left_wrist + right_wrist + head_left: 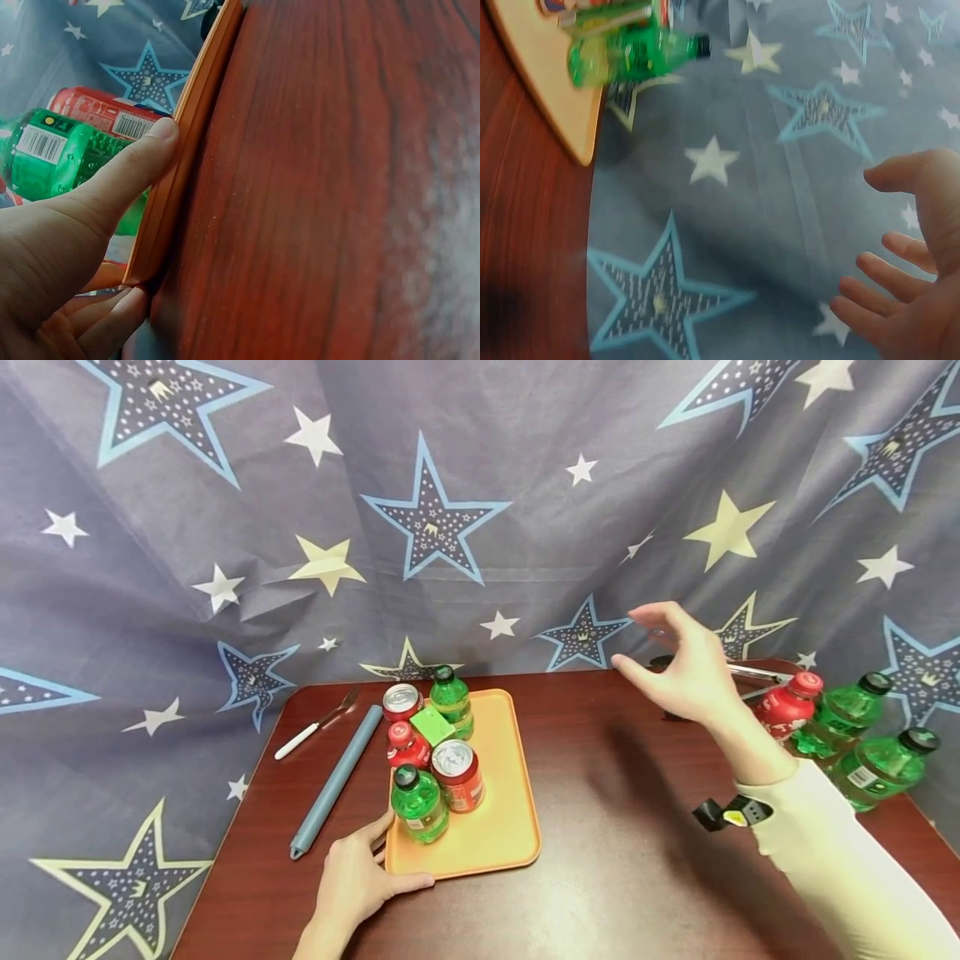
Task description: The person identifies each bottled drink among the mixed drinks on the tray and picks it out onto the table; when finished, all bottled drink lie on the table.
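An orange tray (504,847) lies on the table, and my left hand (354,875) grips its near left corner. In the left wrist view the thumb (146,154) presses against the rim and the other fingers bend about the corner. On the tray's left half stand a green bottle (422,810), a red can (465,789), a small red bottle (407,746), another can (401,700) and a second green bottle (452,702). A bright green block-like piece (432,725) rests among them. My right hand (686,668) hovers over the far right, fingers spread and curved, holding nothing.
Left of the tray lie a grey-blue rod (336,781) and a white-handled fork (315,724). At the right stand a red bottle (789,703) and two green bottles (843,714), beside a partly hidden metal-and-black item (757,673). A star-patterned curtain (540,568) hangs behind the table.
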Motion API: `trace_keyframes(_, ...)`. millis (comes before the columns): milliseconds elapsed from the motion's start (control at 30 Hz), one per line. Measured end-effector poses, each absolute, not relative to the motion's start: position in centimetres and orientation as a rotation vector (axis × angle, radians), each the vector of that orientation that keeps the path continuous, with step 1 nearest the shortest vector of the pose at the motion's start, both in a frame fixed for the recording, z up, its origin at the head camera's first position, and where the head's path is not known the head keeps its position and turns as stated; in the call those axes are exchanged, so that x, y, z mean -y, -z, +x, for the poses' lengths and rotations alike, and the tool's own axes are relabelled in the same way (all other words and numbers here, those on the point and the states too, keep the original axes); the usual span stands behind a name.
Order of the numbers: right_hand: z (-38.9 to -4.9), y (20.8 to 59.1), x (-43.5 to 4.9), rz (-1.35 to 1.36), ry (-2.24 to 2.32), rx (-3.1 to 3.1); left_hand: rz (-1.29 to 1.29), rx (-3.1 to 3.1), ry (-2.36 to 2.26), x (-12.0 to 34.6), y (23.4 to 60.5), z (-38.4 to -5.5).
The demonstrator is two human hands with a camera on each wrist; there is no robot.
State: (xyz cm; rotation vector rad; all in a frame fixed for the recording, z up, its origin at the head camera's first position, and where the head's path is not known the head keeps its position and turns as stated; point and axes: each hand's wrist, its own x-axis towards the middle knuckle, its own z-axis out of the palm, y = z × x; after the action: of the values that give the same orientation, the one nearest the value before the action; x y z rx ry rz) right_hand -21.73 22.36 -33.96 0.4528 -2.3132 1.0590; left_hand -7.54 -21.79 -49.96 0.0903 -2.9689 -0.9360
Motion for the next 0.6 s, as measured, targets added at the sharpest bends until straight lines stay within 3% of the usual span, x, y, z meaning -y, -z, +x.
trace_keyframes(600,-20.1,33.2,-13.1,0.818,-1.202,2.361,0.111,2.971,0.951,21.6,49.9,-7.4)
